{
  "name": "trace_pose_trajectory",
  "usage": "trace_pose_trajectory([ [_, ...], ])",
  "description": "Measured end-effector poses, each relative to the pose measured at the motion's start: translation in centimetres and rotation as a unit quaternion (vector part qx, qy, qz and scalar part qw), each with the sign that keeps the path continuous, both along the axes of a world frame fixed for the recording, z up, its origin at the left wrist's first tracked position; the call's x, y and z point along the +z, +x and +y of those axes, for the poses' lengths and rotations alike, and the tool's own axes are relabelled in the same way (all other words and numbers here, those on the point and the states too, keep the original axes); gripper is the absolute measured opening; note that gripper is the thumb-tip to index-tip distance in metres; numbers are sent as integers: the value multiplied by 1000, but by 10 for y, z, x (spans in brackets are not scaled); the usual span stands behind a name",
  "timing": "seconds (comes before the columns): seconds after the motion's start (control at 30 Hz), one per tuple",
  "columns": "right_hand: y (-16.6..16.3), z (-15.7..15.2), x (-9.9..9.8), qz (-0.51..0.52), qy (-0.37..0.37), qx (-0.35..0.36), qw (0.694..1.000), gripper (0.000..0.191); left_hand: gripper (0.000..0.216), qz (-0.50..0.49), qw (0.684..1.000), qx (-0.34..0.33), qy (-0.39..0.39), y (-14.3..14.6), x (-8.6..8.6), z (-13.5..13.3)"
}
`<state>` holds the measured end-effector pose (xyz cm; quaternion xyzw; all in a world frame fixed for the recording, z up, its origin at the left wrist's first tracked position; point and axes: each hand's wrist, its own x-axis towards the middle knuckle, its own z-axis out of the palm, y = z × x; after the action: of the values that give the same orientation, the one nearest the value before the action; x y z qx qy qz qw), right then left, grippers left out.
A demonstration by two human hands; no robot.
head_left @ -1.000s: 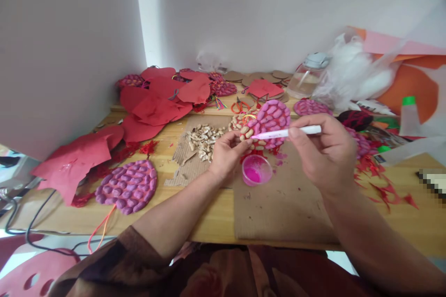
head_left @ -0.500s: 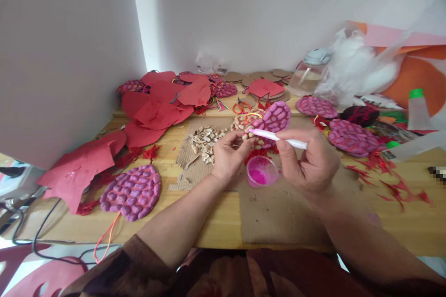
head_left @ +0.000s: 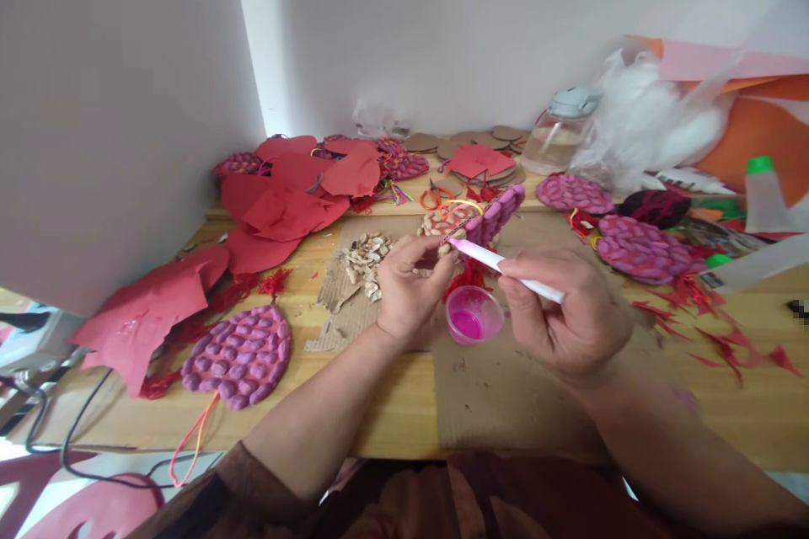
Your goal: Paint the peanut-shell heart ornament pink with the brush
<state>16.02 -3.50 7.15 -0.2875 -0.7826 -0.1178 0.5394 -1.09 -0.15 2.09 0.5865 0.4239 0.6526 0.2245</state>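
Observation:
My left hand (head_left: 414, 282) pinches the near edge of a heart-shaped peanut-shell ornament (head_left: 496, 215), tilted nearly edge-on. Its far shells are painted pink-purple, while shells near my fingers are bare beige. Fingers of my right hand (head_left: 565, 312) are closed round a white paintbrush (head_left: 486, 256), whose pink tip meets the ornament's near edge beside my left fingers. Below the brush stands a clear cup (head_left: 499, 322) of magenta paint. Behind my left hand, another ornament with bare shells (head_left: 436, 223) lies on the cardboard. Loose peanut shells (head_left: 366, 259) are heaped to the left.
Red paper sheets (head_left: 284, 206) pile up at the left, near a finished purple ornament (head_left: 237, 354) with an orange loop. More pink ornaments (head_left: 641, 248) lie at the right with red scraps. Behind are orange-handled scissors (head_left: 436, 197), a lidded jar (head_left: 559, 135) and a plastic bag (head_left: 650, 118).
My left hand has tipped the ornament from showing its painted face to nearly edge-on. The right hand with the paintbrush has shifted slightly right and down.

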Motion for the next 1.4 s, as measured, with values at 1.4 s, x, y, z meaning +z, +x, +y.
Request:
trace_pose_trajectory([
  [1.4, 5, 9, -6, 5, 46, -7, 999, 23, 12, 53, 999, 8, -2, -1, -1, 1],
])
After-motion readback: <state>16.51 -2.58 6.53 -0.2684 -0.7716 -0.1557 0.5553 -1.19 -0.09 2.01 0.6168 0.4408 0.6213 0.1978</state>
